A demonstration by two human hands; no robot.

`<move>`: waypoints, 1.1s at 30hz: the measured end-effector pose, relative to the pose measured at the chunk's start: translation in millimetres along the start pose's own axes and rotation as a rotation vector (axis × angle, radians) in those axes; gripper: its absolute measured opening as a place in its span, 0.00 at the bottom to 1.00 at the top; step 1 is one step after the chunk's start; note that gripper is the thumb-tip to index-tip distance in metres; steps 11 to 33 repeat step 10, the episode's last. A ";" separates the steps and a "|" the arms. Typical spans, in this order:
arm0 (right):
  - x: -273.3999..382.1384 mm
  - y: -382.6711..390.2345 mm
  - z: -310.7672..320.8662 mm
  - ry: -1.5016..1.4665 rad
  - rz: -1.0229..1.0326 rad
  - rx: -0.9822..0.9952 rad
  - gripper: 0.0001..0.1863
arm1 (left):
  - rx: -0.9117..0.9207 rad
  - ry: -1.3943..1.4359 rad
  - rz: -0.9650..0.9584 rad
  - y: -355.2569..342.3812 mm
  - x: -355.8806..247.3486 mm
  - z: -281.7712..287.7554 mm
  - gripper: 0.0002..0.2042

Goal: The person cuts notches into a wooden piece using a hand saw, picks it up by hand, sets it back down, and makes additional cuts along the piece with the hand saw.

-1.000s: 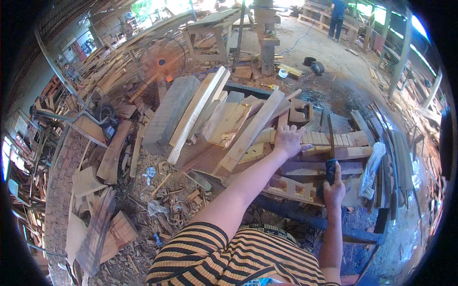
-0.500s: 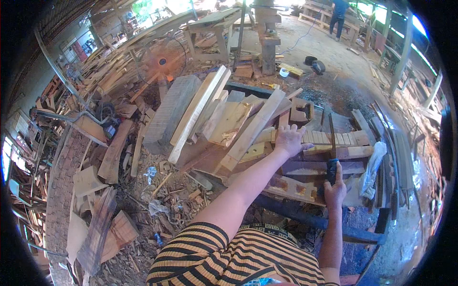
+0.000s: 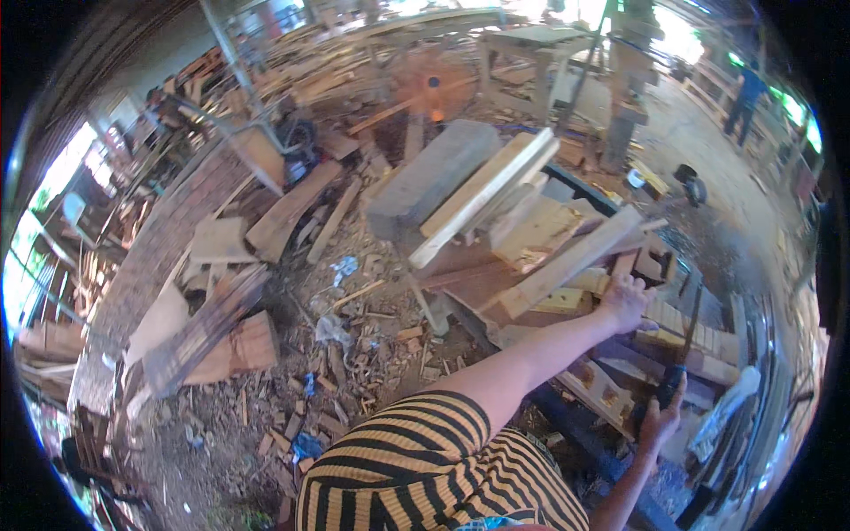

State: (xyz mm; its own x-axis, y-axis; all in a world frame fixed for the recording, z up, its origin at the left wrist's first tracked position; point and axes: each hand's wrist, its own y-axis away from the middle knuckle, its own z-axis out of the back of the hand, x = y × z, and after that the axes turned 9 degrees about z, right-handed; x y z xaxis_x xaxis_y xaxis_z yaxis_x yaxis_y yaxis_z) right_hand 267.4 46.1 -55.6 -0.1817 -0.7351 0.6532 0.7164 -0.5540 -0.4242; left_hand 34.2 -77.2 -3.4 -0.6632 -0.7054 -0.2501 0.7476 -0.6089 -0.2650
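Observation:
My left hand (image 3: 625, 303) lies over the end of a pale wooden piece (image 3: 699, 327) scored with several evenly spaced lines. Its fingers are spread, and the thumb points right along the piece. My right hand (image 3: 660, 422) is wrapped round the black handle of a saw-like tool (image 3: 675, 379), whose long thin dark blade slants up past the scored piece. Whether the blade touches the wood, I cannot tell. Nearer to me lies a timber with square notches (image 3: 604, 389). Just beyond my left hand sits a small wooden block with a curved hollow (image 3: 655, 264).
Boards and a thick grey beam (image 3: 434, 181) are stacked left of the work. Clear plastic wrap (image 3: 726, 411) lies at the right. Wood scraps litter the ground (image 3: 354, 354). Farther off are a rough wooden table (image 3: 540, 44) and a standing person (image 3: 745, 102).
The view has swung left, so the bench and both hands appear farther right and lower. My left hand stays by the scored wood; my right keeps its hold on the tool.

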 end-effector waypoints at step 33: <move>-1.5 -4.2 0.4 -0.076 -0.060 0.037 0.45 | -0.011 -0.015 -0.007 -8.6 2.8 -24.3 0.30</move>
